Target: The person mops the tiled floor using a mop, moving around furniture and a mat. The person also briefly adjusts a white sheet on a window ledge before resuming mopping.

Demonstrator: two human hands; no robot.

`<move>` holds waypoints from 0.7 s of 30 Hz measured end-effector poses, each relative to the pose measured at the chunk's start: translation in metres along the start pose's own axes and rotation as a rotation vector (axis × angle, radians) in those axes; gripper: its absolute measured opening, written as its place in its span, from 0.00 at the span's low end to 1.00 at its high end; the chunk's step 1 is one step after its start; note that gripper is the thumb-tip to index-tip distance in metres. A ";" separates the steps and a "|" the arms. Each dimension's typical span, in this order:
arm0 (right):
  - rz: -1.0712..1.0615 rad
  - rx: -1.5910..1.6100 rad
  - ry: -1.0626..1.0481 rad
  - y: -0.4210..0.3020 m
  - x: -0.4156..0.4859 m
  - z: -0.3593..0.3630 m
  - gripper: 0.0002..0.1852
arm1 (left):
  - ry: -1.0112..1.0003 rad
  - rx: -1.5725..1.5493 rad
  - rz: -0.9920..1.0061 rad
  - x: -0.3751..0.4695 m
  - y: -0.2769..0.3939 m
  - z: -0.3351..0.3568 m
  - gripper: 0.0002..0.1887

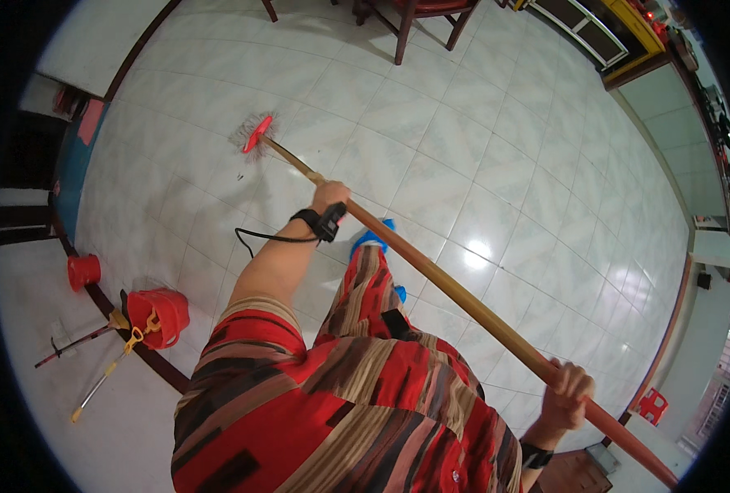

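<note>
A broom (451, 280) with a long wooden handle runs slantwise across the view. My left hand (331, 195) is closed round the lower part of the handle, near the middle of the picture. Higher up the handle, at the lower right, my right hand (568, 394) grips it. The red broom head (258, 134) with thin, spread bristles rests on the tiled floor (414, 142) at the upper left. Small dark bits (240, 177) lie on the tiles just below the head.
Against the left wall stand a red bucket (177, 314), a smaller red pail (84, 272) and tools with yellow fittings (114, 368). A wooden chair (405, 31) is at the top. Cabinets (660, 117) line the right side; a red stool (652, 406) is lower right.
</note>
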State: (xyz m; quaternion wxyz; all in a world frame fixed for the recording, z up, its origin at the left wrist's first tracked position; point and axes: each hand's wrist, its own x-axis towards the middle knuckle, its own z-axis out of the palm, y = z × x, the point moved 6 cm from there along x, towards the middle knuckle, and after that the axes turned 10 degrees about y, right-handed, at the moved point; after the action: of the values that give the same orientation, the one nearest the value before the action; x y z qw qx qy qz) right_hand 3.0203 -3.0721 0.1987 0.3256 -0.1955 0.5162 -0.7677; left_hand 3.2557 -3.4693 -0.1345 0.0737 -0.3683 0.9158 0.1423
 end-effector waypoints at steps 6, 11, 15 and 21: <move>-0.305 0.218 0.136 -0.135 -0.022 -0.055 0.12 | -0.078 -0.401 0.486 -0.003 0.187 -0.011 0.05; -0.828 -0.089 0.267 -0.243 -0.095 -0.050 0.11 | -0.319 -0.571 0.811 -0.023 0.307 -0.059 0.07; -1.108 -0.494 0.612 -0.225 -0.096 -0.051 0.15 | -0.285 -0.484 0.808 0.033 0.278 -0.081 0.05; -0.176 -0.381 0.367 -0.037 0.089 0.012 0.15 | 0.337 -0.174 0.256 0.221 0.119 -0.114 0.06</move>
State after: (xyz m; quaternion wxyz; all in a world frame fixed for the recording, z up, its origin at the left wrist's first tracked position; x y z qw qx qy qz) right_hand 2.9538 -3.1329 0.2339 0.1162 -0.1550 0.6827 -0.7045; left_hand 3.0106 -3.5678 -0.0544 -0.1310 -0.2729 0.9386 0.1654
